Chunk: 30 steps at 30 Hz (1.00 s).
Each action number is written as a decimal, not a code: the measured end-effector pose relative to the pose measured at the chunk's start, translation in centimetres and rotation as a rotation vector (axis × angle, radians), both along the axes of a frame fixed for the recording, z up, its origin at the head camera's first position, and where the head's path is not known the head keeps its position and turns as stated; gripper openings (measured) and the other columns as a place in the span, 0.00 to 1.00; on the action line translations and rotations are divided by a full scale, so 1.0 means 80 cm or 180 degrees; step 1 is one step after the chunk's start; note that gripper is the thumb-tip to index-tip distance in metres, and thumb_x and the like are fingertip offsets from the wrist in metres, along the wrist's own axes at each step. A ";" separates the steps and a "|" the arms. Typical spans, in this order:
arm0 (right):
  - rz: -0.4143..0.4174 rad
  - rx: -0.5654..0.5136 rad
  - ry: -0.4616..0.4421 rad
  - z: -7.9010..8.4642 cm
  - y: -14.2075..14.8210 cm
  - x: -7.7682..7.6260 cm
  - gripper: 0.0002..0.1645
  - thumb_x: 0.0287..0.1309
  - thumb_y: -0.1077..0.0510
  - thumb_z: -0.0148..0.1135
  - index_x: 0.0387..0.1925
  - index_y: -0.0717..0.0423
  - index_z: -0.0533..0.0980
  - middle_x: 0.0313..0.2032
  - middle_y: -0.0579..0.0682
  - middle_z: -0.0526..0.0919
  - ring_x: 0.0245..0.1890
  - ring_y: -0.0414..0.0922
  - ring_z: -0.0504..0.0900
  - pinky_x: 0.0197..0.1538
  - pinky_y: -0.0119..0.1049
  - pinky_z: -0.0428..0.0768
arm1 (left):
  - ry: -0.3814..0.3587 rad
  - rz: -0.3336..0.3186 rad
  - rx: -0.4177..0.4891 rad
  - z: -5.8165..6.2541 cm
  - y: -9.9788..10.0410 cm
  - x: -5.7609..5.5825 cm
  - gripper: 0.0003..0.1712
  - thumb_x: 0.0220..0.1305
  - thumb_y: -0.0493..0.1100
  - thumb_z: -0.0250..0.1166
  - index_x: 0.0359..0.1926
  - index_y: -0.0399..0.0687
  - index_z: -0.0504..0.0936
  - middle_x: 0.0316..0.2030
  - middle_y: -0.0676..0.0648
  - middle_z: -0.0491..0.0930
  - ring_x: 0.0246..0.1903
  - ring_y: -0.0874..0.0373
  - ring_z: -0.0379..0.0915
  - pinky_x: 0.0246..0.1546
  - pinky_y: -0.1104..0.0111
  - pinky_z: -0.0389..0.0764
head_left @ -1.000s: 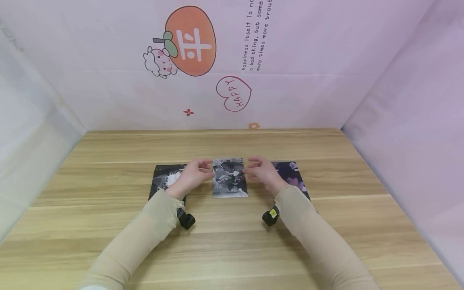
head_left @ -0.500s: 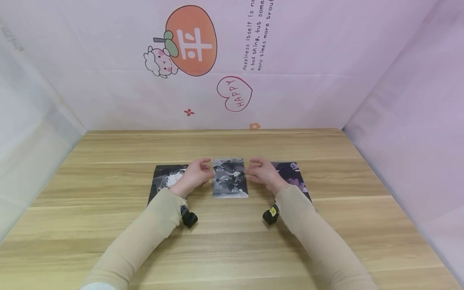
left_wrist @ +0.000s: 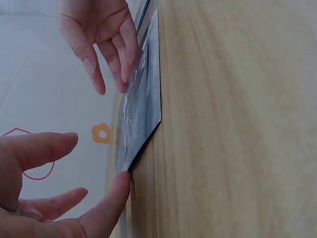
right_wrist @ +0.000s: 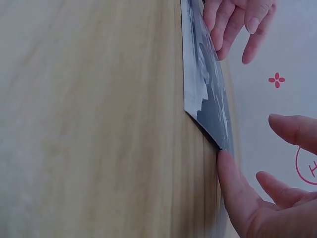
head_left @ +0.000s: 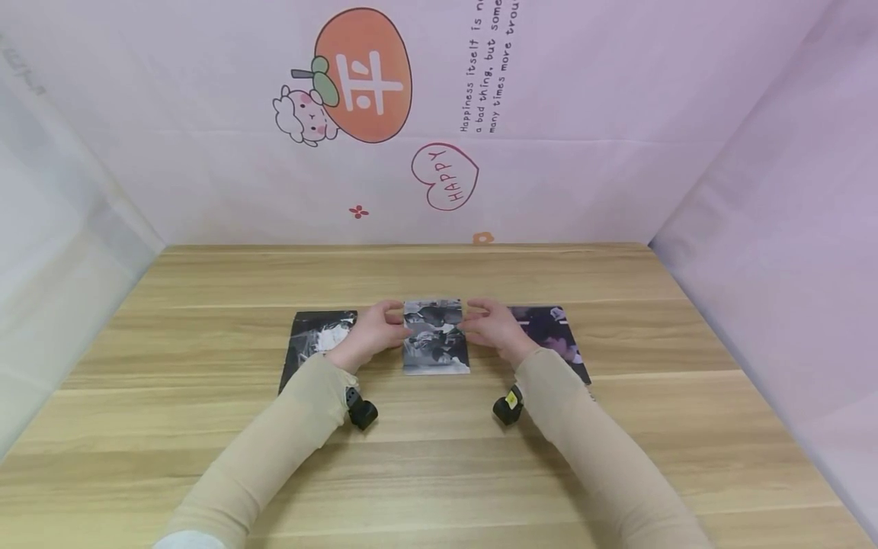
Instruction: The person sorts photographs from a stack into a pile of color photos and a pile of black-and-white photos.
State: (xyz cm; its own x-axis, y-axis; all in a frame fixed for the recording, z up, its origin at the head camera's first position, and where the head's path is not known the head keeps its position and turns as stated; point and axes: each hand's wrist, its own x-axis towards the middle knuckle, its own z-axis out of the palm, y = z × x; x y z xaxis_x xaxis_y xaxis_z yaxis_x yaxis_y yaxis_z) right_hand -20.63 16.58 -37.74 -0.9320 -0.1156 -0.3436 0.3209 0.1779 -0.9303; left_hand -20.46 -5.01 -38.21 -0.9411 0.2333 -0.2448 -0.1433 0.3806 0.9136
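Observation:
A glossy black-and-white picture card (head_left: 436, 352) lies flat on the wooden table between the two hands. My left hand (head_left: 374, 329) is at its left edge, thumb and fingers spread apart; in the left wrist view one fingertip (left_wrist: 121, 182) touches the card's side. On the opposite edge is my right hand (head_left: 498, 328), also loosely spread, with a fingertip (right_wrist: 227, 161) against the card in the right wrist view. A thin dark line shows under the card's edge. Neither hand pinches anything.
A dark picture with a white patch (head_left: 309, 339) lies to the left, partly behind the left arm. Another dark one with purple shapes (head_left: 554, 335) lies to the right, partly covered by the right arm. A printed white cloth wall (head_left: 562, 183) rises behind the table (head_left: 439, 473).
The left hand has shifted slightly right. The right hand has drawn slightly left, closer to the card's edge. The card looks almost unmoved.

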 end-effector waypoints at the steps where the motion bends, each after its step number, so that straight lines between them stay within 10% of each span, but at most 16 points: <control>1: -0.0001 0.0004 0.0002 0.000 -0.001 0.000 0.39 0.59 0.70 0.56 0.70 0.66 0.52 0.65 0.69 0.63 0.62 0.59 0.69 0.61 0.44 0.73 | 0.0009 0.0005 -0.0011 0.000 0.000 0.000 0.37 0.61 0.33 0.62 0.69 0.35 0.57 0.63 0.30 0.65 0.58 0.41 0.70 0.53 0.62 0.78; 30: -0.0196 0.0242 0.0386 -0.008 -0.023 0.006 0.32 0.55 0.72 0.58 0.63 0.70 0.64 0.54 0.67 0.73 0.47 0.50 0.78 0.50 0.40 0.81 | 0.0555 0.0037 -0.0149 -0.006 -0.017 0.011 0.33 0.57 0.30 0.62 0.64 0.27 0.64 0.55 0.30 0.72 0.53 0.41 0.73 0.49 0.63 0.80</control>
State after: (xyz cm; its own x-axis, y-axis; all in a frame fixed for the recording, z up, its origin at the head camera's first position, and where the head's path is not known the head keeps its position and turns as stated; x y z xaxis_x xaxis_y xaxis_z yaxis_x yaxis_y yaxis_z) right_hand -20.12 14.78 -38.36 -0.9717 -0.0348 -0.2337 0.2195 0.2326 -0.9475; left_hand -19.58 -6.41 -38.66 -0.9728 0.2143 -0.0881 0.0110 0.4225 0.9063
